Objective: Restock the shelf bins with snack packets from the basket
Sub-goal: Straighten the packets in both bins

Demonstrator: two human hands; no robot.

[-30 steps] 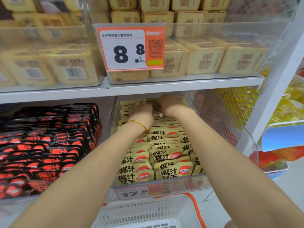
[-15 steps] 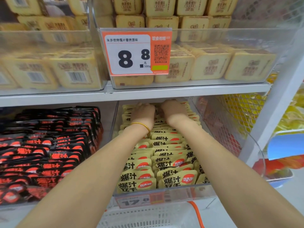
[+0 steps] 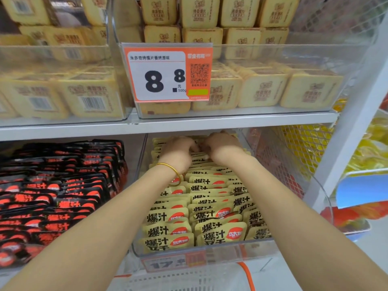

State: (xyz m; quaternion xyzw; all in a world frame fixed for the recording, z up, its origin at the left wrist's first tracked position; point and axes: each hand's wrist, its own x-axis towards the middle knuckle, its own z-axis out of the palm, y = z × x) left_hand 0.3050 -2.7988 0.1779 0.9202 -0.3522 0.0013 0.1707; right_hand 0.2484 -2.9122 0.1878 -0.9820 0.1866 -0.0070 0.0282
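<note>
A white metal shelf board (image 3: 231, 120) spans the view, joined at the right to a slanting white upright post (image 3: 348, 152). Pale grey floor (image 3: 375, 244) shows bottom right under even, bright light.

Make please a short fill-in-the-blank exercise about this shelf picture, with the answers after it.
1. Both hands, left hand and right hand, reach into the clear bin of ____ packets.
2. The bangle is on the ____ wrist.
3. The big price tag reads 8.____.
4. The black-and-red packets lie ____ of the yellow packets.

Answers: yellow; left; 8; left
</note>
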